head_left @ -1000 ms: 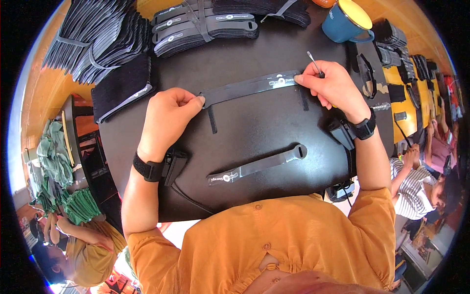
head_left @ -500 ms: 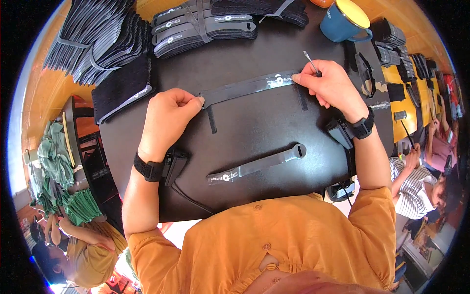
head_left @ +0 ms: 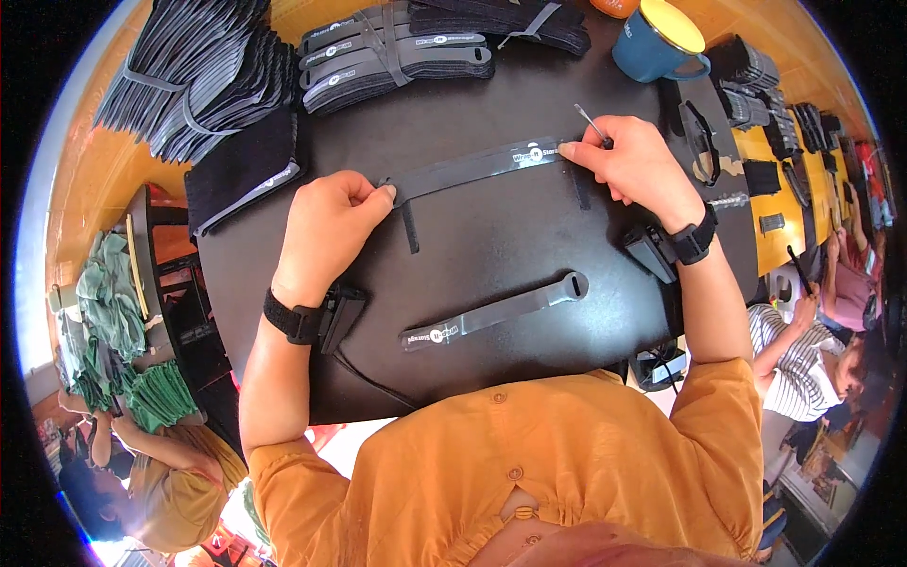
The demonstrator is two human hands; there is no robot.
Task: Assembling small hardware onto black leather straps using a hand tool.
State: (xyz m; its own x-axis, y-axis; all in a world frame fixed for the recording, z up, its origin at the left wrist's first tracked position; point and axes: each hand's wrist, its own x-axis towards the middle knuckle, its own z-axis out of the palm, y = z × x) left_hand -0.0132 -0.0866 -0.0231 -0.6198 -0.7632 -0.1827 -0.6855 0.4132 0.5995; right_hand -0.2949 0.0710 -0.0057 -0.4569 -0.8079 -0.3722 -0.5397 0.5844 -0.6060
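A flat black strap [head_left: 463,173] with a white printed mark is stretched just over the dark table. My left hand [head_left: 326,222] pinches its left end between thumb and fingers. At the other end my right hand [head_left: 628,165] holds the strap by thumb and fingers. Tucked in that same hand is a small screwdriver-like tool [head_left: 590,123], its thin metal shaft pointing up and left. Two narrow dark strips [head_left: 411,230] show below the strap, one near each end. Closer to my body lies a second black strap [head_left: 510,307] with a slotted round end.
Banded stacks of black straps [head_left: 397,61] line the table's far side, with a taller bundle [head_left: 194,85] at the far left. A blue mug [head_left: 652,47] with a yellow inside stands at the far right. Co-workers sit at both sides; a cable [head_left: 373,381] runs by my left forearm.
My hands keep the same hold on the strap. The whole view has shifted slightly. A co-worker at the right has moved an arm a little.
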